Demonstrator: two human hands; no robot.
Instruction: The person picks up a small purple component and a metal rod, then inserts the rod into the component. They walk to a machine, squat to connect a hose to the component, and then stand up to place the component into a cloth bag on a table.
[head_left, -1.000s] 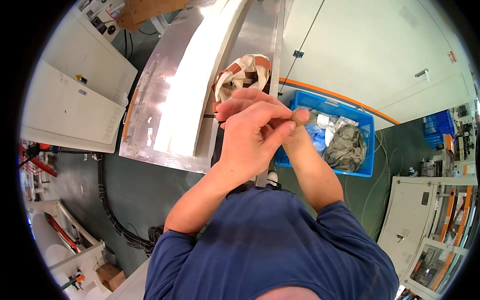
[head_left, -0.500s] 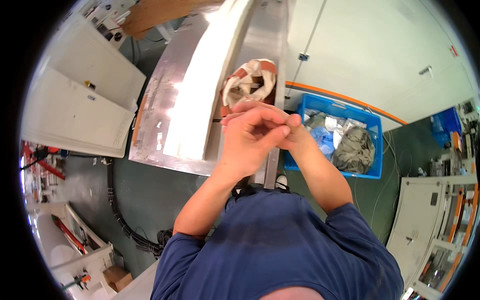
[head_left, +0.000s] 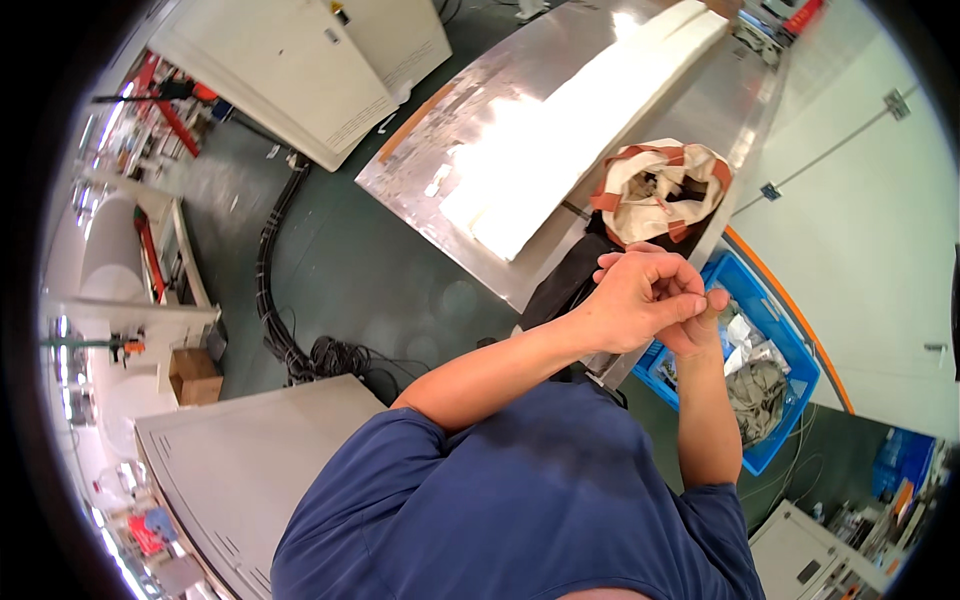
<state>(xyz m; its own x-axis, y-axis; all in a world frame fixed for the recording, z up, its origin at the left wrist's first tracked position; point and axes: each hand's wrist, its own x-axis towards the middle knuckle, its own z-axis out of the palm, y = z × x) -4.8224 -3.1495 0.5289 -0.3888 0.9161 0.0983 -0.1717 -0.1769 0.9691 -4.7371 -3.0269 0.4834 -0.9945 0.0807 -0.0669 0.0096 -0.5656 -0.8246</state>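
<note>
My left hand (head_left: pixel 640 297) and my right hand (head_left: pixel 698 328) meet in front of my chest, beyond the near end of a metal table (head_left: pixel 440 215). Thumb and fingers of each are pinched together, and the fingertips of both touch or nearly touch. Whatever lies in the pinch, if anything, is too small to make out. Just beyond the hands stands a cream cloth bag (head_left: pixel 640 205) with reddish-brown trim, its mouth open on some contents. A long white padded strip (head_left: pixel 560 150) runs along the table, and a dark item (head_left: pixel 565 275) lies partly behind my left wrist.
On the floor at the right is a blue crate (head_left: pixel 765 462) holding crumpled plastic and grey cloth. Pale cabinets (head_left: pixel 300 70) rise at the far left. A black cable bundle (head_left: pixel 265 270) curves over the green floor to a grey cabinet (head_left: pixel 250 450) at the near left.
My view has swung left, so the table, bag and crate now sit further right and tilted. Both hands stay pinched close together.
</note>
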